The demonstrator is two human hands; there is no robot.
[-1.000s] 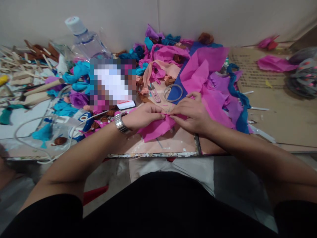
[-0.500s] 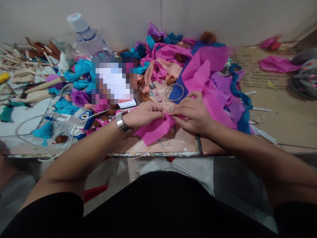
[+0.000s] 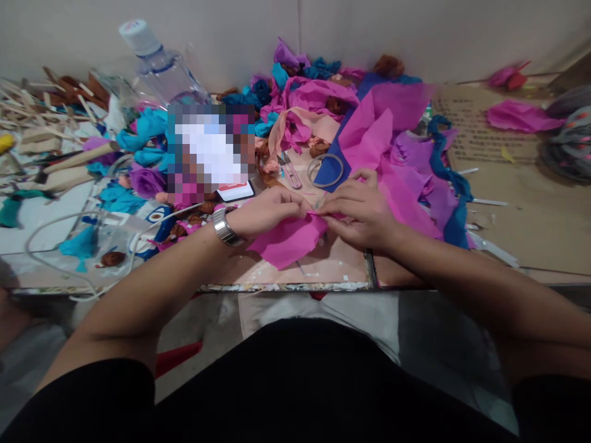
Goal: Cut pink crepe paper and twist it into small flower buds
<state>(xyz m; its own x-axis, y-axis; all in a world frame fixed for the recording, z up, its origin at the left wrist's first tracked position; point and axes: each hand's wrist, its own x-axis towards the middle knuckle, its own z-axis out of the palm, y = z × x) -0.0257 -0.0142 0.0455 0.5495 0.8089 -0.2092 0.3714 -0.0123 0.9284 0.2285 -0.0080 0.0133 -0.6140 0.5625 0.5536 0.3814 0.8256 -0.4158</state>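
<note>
A piece of pink crepe paper (image 3: 293,241) hangs between my two hands, low over the front of the table. My left hand (image 3: 272,212), with a metal watch (image 3: 225,226) at the wrist, pinches its upper edge between thumb and fingers. From the other side my right hand (image 3: 362,212) closes its fingertips on the same edge, close to the left thumb. Just beyond the hands lie small pink-handled thread snips (image 3: 290,172) and a grey ring-shaped roll (image 3: 325,171). Larger pink crepe sheets (image 3: 369,126) spread behind my right hand.
Crumpled paper in several colours (image 3: 150,147) heaps along the back and left. A clear bottle (image 3: 168,77) stands by the wall, near a phone (image 3: 235,191). A white cable (image 3: 34,234) loops at left, wooden sticks (image 3: 32,101) behind it. Cardboard (image 3: 521,209) covers the right side.
My hands stay in nearly the same place on the pink paper, with the left fingers shifting slightly at its edge. The view has moved very slightly.
</note>
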